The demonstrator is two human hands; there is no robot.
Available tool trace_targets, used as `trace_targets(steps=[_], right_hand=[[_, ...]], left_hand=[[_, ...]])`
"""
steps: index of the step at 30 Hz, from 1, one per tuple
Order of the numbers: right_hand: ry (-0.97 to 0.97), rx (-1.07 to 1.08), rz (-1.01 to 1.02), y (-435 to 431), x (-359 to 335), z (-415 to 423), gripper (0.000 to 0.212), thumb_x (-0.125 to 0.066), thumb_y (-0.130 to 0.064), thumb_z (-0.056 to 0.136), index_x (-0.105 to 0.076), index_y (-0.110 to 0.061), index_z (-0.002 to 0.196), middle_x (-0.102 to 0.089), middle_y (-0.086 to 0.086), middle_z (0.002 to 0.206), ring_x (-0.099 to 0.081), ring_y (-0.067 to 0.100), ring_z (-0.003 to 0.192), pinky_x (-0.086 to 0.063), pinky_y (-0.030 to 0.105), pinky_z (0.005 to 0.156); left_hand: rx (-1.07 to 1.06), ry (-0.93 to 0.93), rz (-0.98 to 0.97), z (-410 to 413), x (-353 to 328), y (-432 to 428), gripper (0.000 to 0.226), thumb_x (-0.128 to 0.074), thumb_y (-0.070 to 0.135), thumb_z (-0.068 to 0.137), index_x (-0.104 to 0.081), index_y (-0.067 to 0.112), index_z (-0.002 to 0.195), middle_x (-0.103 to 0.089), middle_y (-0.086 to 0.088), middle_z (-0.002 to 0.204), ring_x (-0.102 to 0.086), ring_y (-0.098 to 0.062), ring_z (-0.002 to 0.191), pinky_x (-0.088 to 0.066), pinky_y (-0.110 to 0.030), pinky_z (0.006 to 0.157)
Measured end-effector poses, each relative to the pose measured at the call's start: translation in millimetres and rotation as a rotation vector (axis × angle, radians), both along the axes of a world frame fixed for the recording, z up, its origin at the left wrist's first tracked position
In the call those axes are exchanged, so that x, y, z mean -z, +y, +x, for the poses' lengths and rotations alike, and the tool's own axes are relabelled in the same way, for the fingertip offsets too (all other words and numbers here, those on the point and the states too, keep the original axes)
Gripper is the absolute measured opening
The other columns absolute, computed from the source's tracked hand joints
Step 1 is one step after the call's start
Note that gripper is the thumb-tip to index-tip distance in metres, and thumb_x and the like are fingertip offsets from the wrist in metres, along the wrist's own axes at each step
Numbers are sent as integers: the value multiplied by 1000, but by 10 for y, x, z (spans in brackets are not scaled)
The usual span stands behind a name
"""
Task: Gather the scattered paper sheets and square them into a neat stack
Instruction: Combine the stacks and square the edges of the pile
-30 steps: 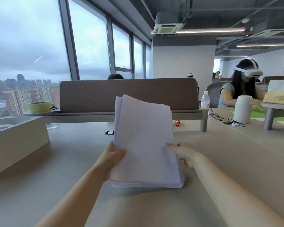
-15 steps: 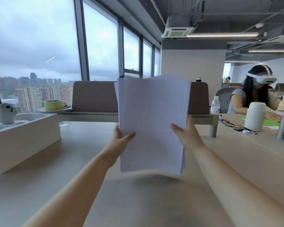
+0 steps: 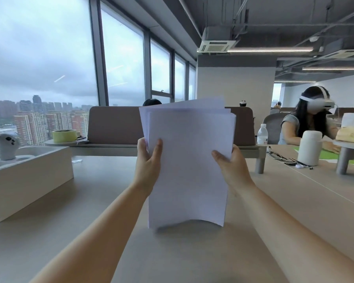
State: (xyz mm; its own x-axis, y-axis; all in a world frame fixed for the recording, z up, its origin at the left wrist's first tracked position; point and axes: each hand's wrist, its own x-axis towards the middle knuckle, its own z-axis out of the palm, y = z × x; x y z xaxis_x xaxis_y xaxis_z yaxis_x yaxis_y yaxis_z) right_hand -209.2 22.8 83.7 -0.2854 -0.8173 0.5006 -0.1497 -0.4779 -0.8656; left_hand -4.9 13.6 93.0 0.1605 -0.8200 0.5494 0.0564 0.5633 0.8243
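Since half a second ago, paper sheets (image 3: 187,166) dropped lower, bottom edge now bowed just above the table (image 3: 90,201). Left hand (image 3: 148,162) and right hand (image 3: 230,166) clamp opposite side edges, stack upright between them, top edges uneven.

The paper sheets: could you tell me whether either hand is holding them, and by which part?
Both. The left hand grips the left edge of the paper sheets, the right hand the right edge, both above mid-height, with the stack upright.
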Motion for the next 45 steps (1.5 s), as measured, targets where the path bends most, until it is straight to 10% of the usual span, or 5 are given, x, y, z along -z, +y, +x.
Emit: trace_targets(steps=[13,20,27,40,45], right_hand=[[16,4,-95,162,-328,46,62,-61,-7,88,-28,-14,139,-55,0,121,-59,15,103,-51,18,78],[92,144,-181,212,-407,146,93,-66,-20,77,-7,-32,149,-32,4,148,-41,20,133,-37,45,110],[415,249,-214,218,-610,119,72,-55,1,83,-32,-26,145,-30,3,141,-32,-3,109,-23,-12,73],[216,202,-74,204,-578,126,75,-59,-17,87,-18,-16,149,-39,3,147,-43,21,131,-37,39,109],[-4,9,111,193,-315,111,54,-64,-14,87,-35,-11,133,-61,5,119,-61,19,99,-48,30,85]], left_hand=[[97,28,3,92,-335,-16,54,-57,19,93,-38,38,139,-59,9,129,-61,-13,113,-52,-36,94],[33,-54,56,107,-415,11,75,-57,25,88,-15,40,149,-39,8,148,-49,-16,128,-43,-42,106],[-75,-195,-36,52,-481,107,78,-44,1,86,-23,52,141,-32,18,125,-44,8,98,-42,-18,69],[-116,-223,79,111,-497,115,33,-53,13,88,-50,29,116,-60,4,110,-61,-16,97,-49,-23,69],[86,-45,259,113,-113,22,30,-54,20,94,-45,22,122,-63,2,109,-63,-14,94,-51,-33,79]])
